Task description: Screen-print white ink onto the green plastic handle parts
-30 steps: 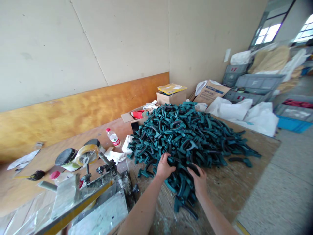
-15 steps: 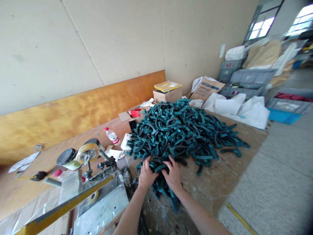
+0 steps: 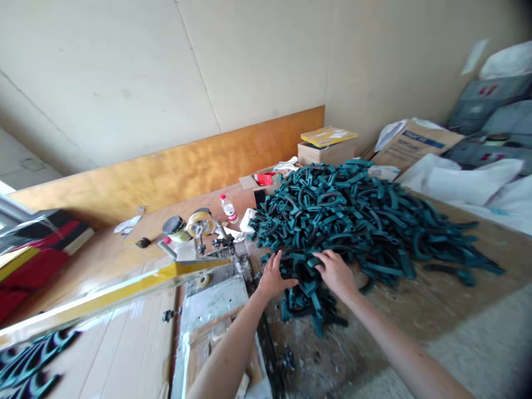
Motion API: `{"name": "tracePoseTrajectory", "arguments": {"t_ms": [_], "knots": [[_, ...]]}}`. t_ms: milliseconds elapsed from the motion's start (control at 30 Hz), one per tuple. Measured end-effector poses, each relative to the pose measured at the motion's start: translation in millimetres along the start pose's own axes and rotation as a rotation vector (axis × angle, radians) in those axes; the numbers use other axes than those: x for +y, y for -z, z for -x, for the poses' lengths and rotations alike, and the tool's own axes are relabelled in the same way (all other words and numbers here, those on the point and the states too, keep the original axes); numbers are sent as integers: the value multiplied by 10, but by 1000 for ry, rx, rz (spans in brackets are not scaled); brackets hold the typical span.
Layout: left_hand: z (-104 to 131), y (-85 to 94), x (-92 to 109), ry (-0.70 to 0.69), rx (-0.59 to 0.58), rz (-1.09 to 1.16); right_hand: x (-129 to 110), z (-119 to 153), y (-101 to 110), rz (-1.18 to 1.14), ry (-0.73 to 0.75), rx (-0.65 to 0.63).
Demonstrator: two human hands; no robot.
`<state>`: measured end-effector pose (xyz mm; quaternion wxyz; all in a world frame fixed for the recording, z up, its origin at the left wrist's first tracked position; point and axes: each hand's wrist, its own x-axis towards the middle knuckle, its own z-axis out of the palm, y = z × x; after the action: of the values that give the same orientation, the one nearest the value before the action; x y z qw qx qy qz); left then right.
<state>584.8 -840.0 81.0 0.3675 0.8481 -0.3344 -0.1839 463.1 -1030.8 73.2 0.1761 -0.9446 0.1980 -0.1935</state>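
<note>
A large heap of dark teal plastic handle pieces (image 3: 332, 205), curved and some with black inserts, covers the middle of the worktable. At its near edge my left hand (image 3: 273, 278) is open, thumb and fingers spread beside the smaller near pile (image 3: 310, 299). My right hand (image 3: 337, 275) has its fingers closed around the end of one teal handle piece (image 3: 315, 262) at the right side of that pile. The fingertips partly hide this piece.
A metal jig (image 3: 220, 299) with clamps stands left of my hands, by a yellow-edged bar (image 3: 183, 270). Behind are a bottle (image 3: 228, 209), tape roll (image 3: 200, 223) and black-lidded jar (image 3: 173, 225). More handles (image 3: 33, 360) lie lower left; white sacks (image 3: 461, 177) stand right.
The view has swung left, bringing the lower-left handles into sight. My hands have moved apart; the left has spread its fingers, and the right has closed on a handle piece.
</note>
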Motion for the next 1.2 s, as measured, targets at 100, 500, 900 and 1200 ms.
{"name": "tracePoseTrajectory", "arguments": {"t_ms": [100,500,900,1200], "knots": [[392,239,13,-40,93,100,-46,-31,134,-181,33,90],[2645,1405,-1105,364,722,525,-1961,724,-509,-990,-82,-498],[2931,2605,-1084,155,1185,701,-2403,1037,-1122,-196,793,-364],[2592,3020,-506,145,982,636,-2660,976,-1188,-153,1044,-531]]}}
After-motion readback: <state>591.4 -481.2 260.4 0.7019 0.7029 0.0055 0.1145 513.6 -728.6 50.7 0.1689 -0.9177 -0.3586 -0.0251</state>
